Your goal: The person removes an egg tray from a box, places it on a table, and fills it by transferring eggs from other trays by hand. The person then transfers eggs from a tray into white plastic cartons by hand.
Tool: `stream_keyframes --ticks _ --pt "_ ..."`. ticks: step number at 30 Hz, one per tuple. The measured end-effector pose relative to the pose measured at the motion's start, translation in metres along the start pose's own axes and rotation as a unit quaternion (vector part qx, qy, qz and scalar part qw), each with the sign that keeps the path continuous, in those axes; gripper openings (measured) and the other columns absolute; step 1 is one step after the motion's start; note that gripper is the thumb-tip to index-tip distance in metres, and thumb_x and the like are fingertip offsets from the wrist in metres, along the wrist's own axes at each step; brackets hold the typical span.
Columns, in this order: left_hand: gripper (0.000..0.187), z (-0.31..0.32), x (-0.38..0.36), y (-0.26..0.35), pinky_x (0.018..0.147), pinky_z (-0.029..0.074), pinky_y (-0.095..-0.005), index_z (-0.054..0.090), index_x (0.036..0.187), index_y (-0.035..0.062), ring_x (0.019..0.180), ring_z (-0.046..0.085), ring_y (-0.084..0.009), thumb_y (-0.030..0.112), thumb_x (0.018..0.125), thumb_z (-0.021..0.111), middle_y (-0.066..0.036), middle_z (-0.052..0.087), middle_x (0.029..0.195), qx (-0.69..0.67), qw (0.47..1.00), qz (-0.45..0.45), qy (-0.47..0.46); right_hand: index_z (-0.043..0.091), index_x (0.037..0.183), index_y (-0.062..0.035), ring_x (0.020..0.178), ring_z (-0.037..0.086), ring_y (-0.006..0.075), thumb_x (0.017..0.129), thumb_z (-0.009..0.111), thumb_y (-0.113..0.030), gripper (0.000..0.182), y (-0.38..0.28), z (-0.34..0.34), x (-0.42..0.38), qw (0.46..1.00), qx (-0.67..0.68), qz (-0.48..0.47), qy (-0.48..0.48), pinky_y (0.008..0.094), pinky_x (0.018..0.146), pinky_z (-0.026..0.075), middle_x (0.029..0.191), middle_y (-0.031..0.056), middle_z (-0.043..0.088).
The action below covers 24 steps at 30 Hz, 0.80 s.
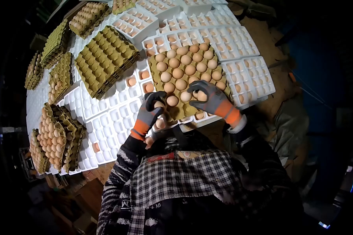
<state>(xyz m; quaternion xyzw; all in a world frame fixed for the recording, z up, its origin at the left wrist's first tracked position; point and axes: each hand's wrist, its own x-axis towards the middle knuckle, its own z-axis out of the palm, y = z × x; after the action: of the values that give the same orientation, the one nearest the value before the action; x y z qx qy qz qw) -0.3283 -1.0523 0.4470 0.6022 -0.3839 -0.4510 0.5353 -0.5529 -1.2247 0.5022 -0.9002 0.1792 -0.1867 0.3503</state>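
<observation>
A brown pulp egg tray [157, 82] holds rows of brown eggs [190, 70] in front of me and rests on white foam egg trays. My left hand [148, 113], in a grey and orange glove, is closed around an egg [159, 104] at the tray's near left corner. More eggs [160, 124] show just beside that wrist. Over the near right part of the tray, my right hand [213, 101], gloved alike, curls its thumb and fingers around another egg [202, 96]. Whether that egg is lifted out of its cup cannot be seen.
A stack of pulp trays [106, 58] stands to the left. Further left, tilted trays full of eggs [51, 135] lean near the table edge. White foam trays [106, 129] cover the table; those at the right [249, 80] hold eggs. A filled foam tray stack [135, 25] stands behind.
</observation>
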Motion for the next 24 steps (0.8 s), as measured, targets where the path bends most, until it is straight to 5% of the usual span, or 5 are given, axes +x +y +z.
stream_keyframes --ticks 3,11,14,16,24 --pt "0.054 0.033 0.016 0.019 0.091 0.052 -0.0431 0.063 0.122 0.0123 0.107 0.062 -0.0363 0.029 0.075 0.082 -0.013 0.056 0.125 0.504 0.863 0.039 0.011 0.065 0.117 -0.0153 0.107 0.063 0.0301 0.079 0.080 -0.021 0.042 0.032 0.069 0.002 0.927 -0.368 -0.011 -0.072 0.0413 0.090 0.054 0.122 0.0101 0.060" --pt "0.031 -0.023 0.046 -0.004 0.073 0.055 -0.0270 0.060 0.123 0.0032 0.084 0.067 -0.0130 0.011 0.092 0.063 -0.006 0.068 0.104 -0.077 0.995 0.018 0.063 0.067 0.119 -0.0138 0.103 0.066 0.0289 0.079 0.077 -0.023 0.042 0.017 -0.012 0.054 0.992 -0.067 0.054 -0.094 0.0393 0.091 0.054 0.125 0.0104 0.063" --pt "0.046 -0.001 0.054 0.018 0.084 0.056 -0.0406 0.064 0.127 0.0182 0.107 0.064 -0.0344 0.015 0.082 0.073 -0.011 0.059 0.130 0.455 0.866 0.192 0.080 0.068 0.115 -0.0140 0.100 0.067 0.0257 0.088 0.063 -0.023 0.029 0.006 0.007 0.061 0.957 -0.274 0.004 -0.094 0.0403 0.079 0.054 0.131 0.0105 0.061" --pt "0.050 0.021 0.066 0.026 0.091 0.054 -0.0439 0.066 0.121 0.0213 0.113 0.058 -0.0401 0.025 0.073 0.081 -0.011 0.047 0.142 0.614 0.788 0.030 0.035 0.068 0.117 -0.0187 0.099 0.066 0.0280 0.089 0.061 -0.025 0.030 0.040 0.062 0.068 0.862 -0.496 -0.019 -0.103 0.0402 0.077 0.054 0.130 0.0141 0.061" --pt "0.052 -0.069 -0.019 0.009 0.082 0.054 -0.0294 0.067 0.118 0.0065 0.098 0.064 -0.0214 0.012 0.071 0.087 -0.009 0.058 0.127 -0.003 0.980 0.038 0.198 0.066 0.121 -0.0218 0.102 0.066 0.0299 0.077 0.081 -0.035 0.048 -0.070 0.046 0.055 0.982 -0.154 0.011 -0.104 0.0427 0.086 0.055 0.126 0.0090 0.055"
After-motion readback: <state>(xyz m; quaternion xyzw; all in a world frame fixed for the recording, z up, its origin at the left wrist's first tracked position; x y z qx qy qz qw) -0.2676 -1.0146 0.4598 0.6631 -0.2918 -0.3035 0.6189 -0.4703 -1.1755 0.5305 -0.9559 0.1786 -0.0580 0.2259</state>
